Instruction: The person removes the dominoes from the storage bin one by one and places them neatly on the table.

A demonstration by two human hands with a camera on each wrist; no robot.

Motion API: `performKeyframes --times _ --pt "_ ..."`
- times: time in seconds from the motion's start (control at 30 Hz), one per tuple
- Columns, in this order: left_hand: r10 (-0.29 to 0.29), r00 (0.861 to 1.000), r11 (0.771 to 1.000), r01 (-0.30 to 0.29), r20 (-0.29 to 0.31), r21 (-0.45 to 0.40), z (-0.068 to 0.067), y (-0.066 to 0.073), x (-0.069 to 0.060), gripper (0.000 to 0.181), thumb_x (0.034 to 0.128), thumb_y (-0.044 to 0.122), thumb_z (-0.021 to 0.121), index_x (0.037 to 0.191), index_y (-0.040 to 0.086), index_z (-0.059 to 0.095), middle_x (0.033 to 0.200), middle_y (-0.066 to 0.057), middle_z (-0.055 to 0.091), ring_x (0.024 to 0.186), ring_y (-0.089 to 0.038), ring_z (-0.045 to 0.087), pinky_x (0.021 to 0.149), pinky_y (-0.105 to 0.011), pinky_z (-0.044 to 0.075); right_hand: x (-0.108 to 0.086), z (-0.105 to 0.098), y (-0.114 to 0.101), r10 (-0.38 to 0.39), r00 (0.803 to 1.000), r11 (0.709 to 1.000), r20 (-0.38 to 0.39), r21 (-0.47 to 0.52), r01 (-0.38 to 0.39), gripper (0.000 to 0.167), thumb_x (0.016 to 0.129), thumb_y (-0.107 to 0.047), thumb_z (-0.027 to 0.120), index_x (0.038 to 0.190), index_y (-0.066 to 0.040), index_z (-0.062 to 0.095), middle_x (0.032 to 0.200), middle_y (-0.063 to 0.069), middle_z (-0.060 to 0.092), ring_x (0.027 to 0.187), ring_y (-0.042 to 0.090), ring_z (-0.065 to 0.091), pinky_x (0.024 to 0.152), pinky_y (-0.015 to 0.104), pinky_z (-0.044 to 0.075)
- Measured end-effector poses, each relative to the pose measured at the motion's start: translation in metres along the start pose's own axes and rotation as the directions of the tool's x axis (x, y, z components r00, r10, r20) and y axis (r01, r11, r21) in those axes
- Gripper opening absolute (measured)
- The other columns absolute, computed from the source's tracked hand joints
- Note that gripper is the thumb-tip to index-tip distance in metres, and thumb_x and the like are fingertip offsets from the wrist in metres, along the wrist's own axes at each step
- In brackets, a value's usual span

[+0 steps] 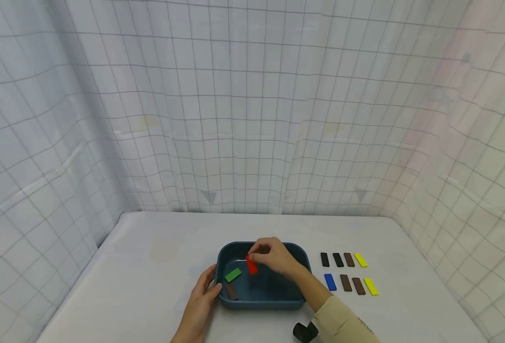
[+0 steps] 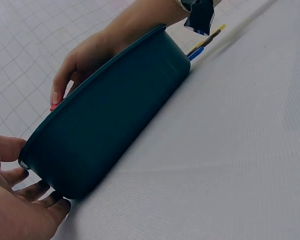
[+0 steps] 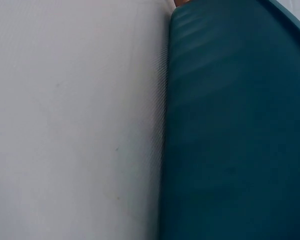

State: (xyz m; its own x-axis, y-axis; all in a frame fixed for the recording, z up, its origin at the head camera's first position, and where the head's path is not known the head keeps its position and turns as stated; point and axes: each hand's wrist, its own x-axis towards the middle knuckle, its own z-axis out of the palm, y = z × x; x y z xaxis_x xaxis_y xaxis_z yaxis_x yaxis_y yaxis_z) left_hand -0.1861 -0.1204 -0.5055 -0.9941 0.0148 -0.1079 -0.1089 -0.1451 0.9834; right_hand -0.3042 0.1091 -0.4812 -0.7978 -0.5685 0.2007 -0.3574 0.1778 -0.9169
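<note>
A dark teal plastic tray [image 1: 273, 305] stands on the white table. At its left end my left hand [image 1: 201, 297] grips the rim and wall, thumb [image 2: 12, 147] at the rim and fingers against the outer side. My right hand [image 1: 275, 257] reaches over the tray and pinches a red rectangular tile [image 1: 252, 266] between thumb and fingers. Inside the tray, to the left, lie a green tile [image 1: 232, 275] and a brown tile [image 1: 232, 291]. The right wrist view shows mainly the tray's outer wall [image 3: 235, 125]; the right hand is out of that view.
Right of the tray, two rows of tiles lie on the table: black tiles [image 1: 324, 259], brown tiles [image 1: 345, 283], yellow tiles [image 1: 371, 287] and one blue tile [image 1: 330, 282]. A black device [image 1: 305, 332] sits by the right sleeve. White gridded curtains [image 1: 243, 119] enclose the table.
</note>
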Motion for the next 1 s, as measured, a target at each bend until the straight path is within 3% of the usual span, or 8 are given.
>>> performKeyframes --times 0.2,0.57,1.0 --pt "-0.008 1.0 1.0 0.008 -0.014 0.005 -0.004 0.002 0.0 0.059 0.1088 0.009 0.049 0.162 0.001 0.024 0.166 -0.026 0.02 0.154 -0.042 0.01 0.12 -0.06 0.018 0.002 -0.003 -0.001 0.014 1.0 1.0 -0.012 0.026 -0.014 0.012 0.101 -0.007 0.067 0.108 0.0 0.074 0.101 0.007 0.072 0.087 0.017 0.067 0.082 0.044 0.057" --pt "0.003 1.0 1.0 -0.003 -0.003 -0.011 0.0 -0.002 0.0 0.058 0.1087 0.006 0.048 0.161 0.0 0.024 0.165 -0.026 0.021 0.154 -0.041 0.013 0.12 -0.058 0.02 -0.014 -0.032 0.0 0.045 0.996 0.999 -0.082 -0.003 -0.046 0.011 0.099 -0.007 0.069 0.108 -0.002 0.073 0.1 0.007 0.072 0.088 0.022 0.068 0.083 0.054 0.058" --pt "0.023 1.0 1.0 -0.023 0.001 0.009 0.002 -0.002 0.001 0.058 0.1093 0.005 0.046 0.161 -0.002 0.022 0.164 -0.029 0.022 0.152 -0.043 0.017 0.119 -0.055 0.025 -0.039 -0.059 -0.006 0.09 0.989 0.992 -0.121 -0.081 -0.1 0.012 0.099 -0.01 0.07 0.108 -0.003 0.073 0.101 0.007 0.073 0.089 0.022 0.069 0.082 0.037 0.057"
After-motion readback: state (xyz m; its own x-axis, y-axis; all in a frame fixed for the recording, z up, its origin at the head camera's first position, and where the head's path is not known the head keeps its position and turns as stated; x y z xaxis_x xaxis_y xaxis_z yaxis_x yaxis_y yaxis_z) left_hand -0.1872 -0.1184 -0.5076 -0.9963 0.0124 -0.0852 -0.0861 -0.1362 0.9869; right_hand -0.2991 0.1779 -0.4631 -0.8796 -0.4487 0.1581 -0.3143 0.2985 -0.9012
